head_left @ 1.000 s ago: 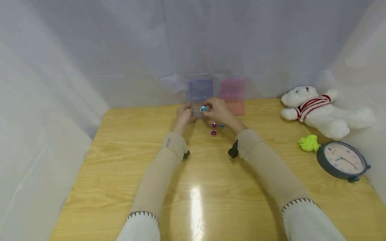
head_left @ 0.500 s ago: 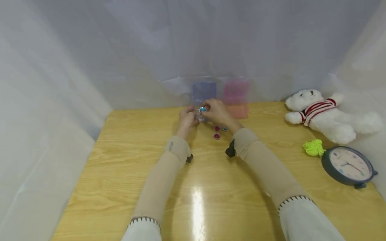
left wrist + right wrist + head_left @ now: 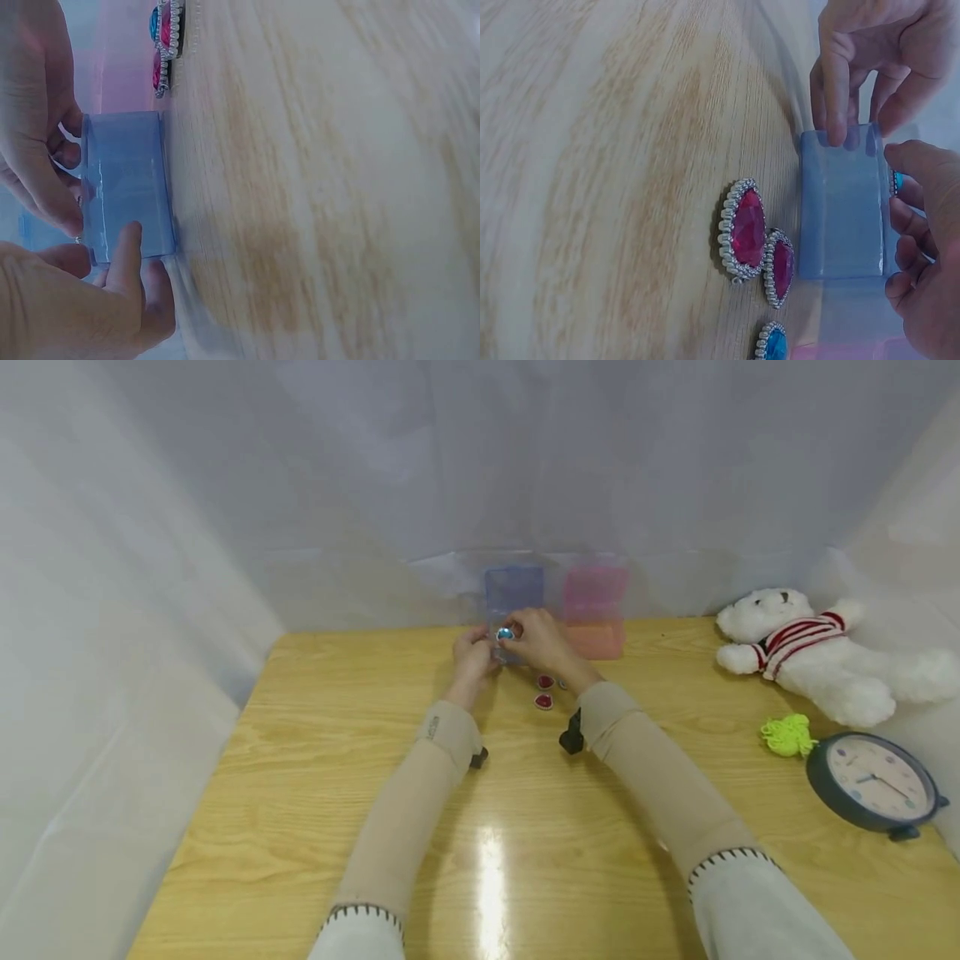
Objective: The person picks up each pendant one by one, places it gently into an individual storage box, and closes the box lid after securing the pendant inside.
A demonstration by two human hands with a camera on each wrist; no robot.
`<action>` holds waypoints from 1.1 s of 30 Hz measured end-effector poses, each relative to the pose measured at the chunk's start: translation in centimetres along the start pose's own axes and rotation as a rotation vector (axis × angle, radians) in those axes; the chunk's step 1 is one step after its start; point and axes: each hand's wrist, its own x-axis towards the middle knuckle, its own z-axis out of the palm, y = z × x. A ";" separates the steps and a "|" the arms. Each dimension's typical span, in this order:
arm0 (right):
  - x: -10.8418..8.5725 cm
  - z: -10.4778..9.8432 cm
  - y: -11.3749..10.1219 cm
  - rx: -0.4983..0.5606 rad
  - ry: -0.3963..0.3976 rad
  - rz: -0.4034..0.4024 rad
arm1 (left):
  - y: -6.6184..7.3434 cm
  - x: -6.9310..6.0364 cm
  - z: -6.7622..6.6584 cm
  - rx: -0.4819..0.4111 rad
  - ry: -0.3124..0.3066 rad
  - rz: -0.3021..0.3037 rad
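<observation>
Two beige sleeves (image 3: 405, 810) reach up from the bottom of the head frame across the counter (image 3: 300, 768). A dark-rimmed clock (image 3: 873, 777) lies at the lower right, with lime yarn (image 3: 787, 735) just beside it. In the right wrist view, a larger-looking red gem (image 3: 747, 229), a second red gem (image 3: 783, 268) and a loose blue gem (image 3: 775, 343) lie before the blue box (image 3: 844, 210).

The right hand (image 3: 546, 639) has a narrow grip, pinching a blue gem (image 3: 505, 634) at its fingertips. In the head frame this gem lies left of the knuckles, its longer axis seemingly crosswise, like the box's long side. It shows just past the rim; whether any part dips inside, I cannot tell. The right hand is nearest to it; the left hand (image 3: 472, 656) pinches the box's left end, one finger along the front wall.

Right of them sit a pink box (image 3: 596, 642) and, farther right, a white bear (image 3: 847, 672). The raised blue lid (image 3: 514, 587) stands before the pale curtain (image 3: 360, 468).
</observation>
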 end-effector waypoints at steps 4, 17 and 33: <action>-0.3 -0.1 0.1 0.010 0.009 0.004 | 0.1 -0.4 0.1 0.012 0.014 0.000; -1.8 -2.3 0.1 0.078 0.080 -0.026 | 0.8 -1.0 -0.2 0.007 0.030 -0.016; -6.7 -5.2 1.7 0.166 0.197 -0.102 | 0.8 -0.8 -0.8 0.073 0.010 -0.025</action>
